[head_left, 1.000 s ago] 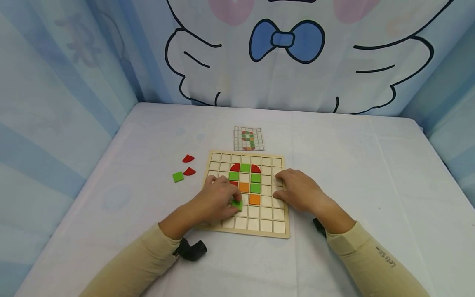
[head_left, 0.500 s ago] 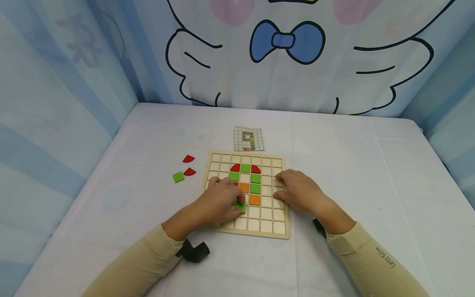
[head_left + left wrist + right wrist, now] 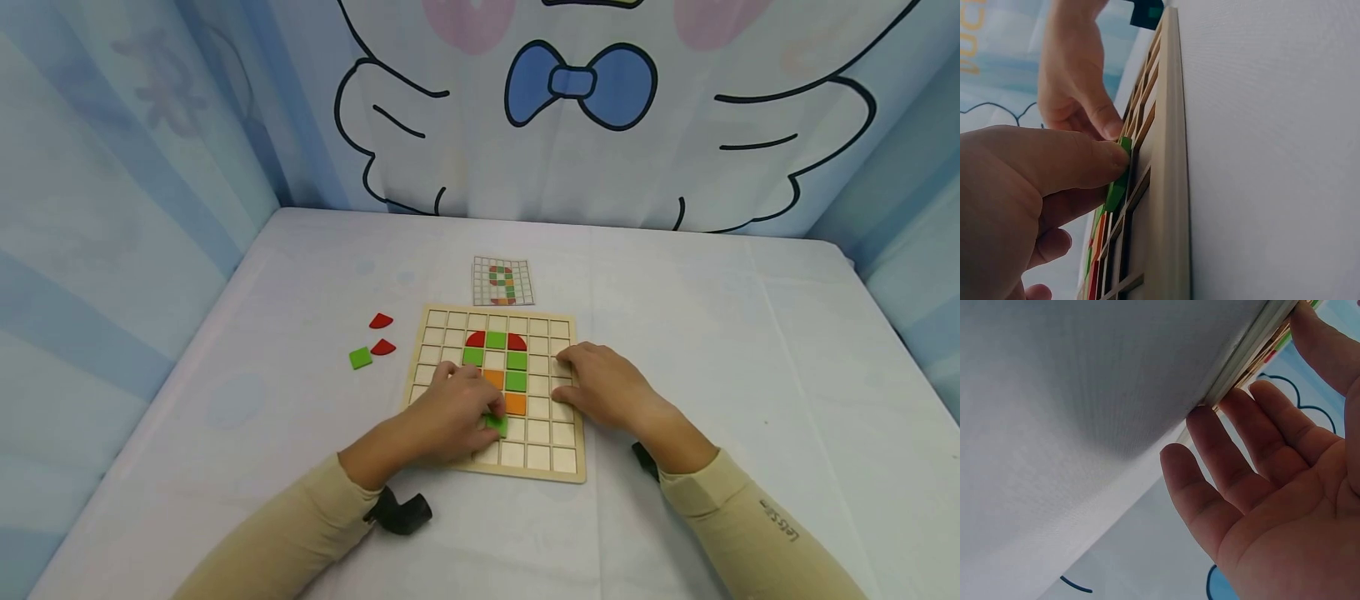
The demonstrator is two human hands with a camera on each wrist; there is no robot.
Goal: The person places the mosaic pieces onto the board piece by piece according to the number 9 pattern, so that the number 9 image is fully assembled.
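In the head view my left hand (image 3: 452, 414) is over the lower middle of a wooden grid board (image 3: 537, 432). It pinches a green square tile (image 3: 497, 426) between thumb and fingers, just below and left of an orange tile (image 3: 515, 404). The left wrist view shows this green tile (image 3: 1119, 184) tilted close over the grid's cells. Red, green and orange pieces fill several cells, some hidden by the left hand. At the board's right edge rests my right hand (image 3: 609, 387); its relaxed fingertips (image 3: 1200, 419) touch the rim in the right wrist view.
Left of the board lie two red quarter-circle pieces (image 3: 381, 321) and a loose green square (image 3: 360, 357). Behind the board is a pattern card (image 3: 502, 281) with a small coloured grid. A white cloth covers the table (image 3: 712, 333).
The left hand has slid a little to the right and nearer the body, carrying the green tile across the board. The right hand stays at the board's edge.
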